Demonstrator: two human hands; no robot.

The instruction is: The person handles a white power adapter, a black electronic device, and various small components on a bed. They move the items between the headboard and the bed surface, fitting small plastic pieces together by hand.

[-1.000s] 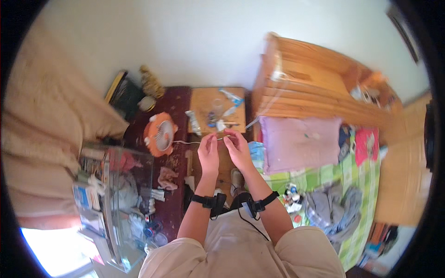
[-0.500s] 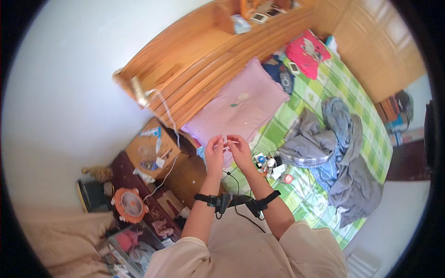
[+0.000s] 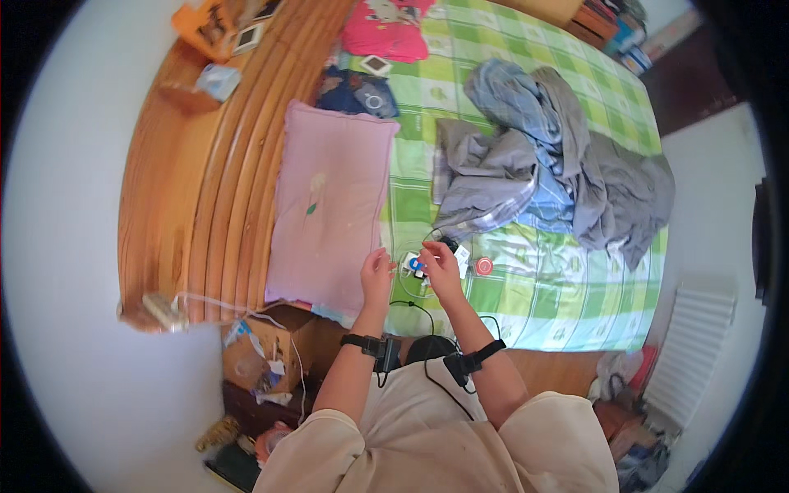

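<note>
My left hand is raised beside the near right edge of a pink pillow. Its fingers curl loosely with the thumb apart, and nothing shows in them. To its right, my right hand hovers over a small heap of chargers and plugs, partly hiding it. The right fingers are bent toward the left hand and look slightly apart, with no held thing visible. A thin pale cable loop shows between the hands; whether it touches the fingers is unclear. Each wrist wears a black strap with a small device.
Rumpled grey and blue clothes lie on the green checked bedsheet. A round red-and-white item is right of the chargers. The wooden headboard runs along the left. A cluttered bedside cabinet stands lower left. Black cables hang near my waist.
My view has turned right, so the bed now lies straight ahead. My hands have moved further apart, and the right one is now over the charger heap.
</note>
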